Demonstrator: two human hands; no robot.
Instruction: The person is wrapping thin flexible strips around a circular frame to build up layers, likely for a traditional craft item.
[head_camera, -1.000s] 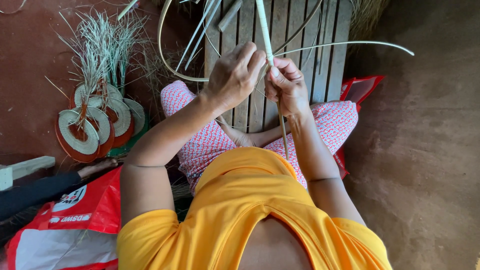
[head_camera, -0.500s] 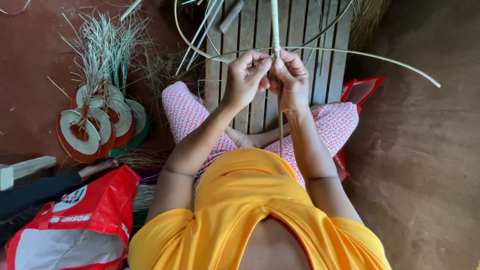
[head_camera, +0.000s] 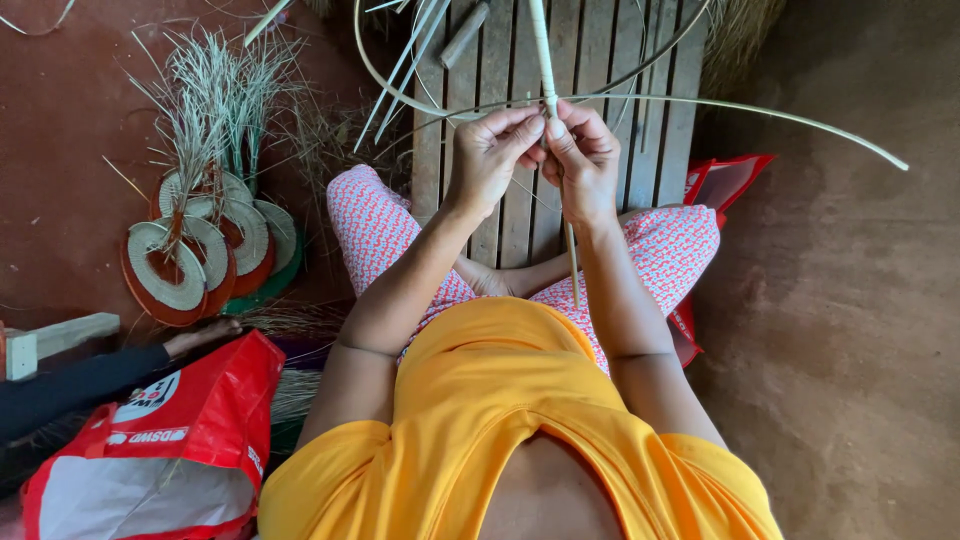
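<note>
Head view: both hands (head_camera: 540, 155) raised, fingertips pinching a pale strip (head_camera: 541, 50).

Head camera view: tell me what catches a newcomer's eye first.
At top centre, the left hand and right hand meet on a pale upright stick, fingers pinched around it, above a slatted wooden board. A long thin strip arcs off to the right. On the left, round woven discs with loose grass ends lie on the red floor.

Two hands, left (head_camera: 490, 160) and right (head_camera: 582, 165), grip one cane (head_camera: 541, 50). Left of the slatted platform (head_camera: 590, 60) lie about five woven discs (head_camera: 215, 245) and one red bag (head_camera: 165, 440).
</note>
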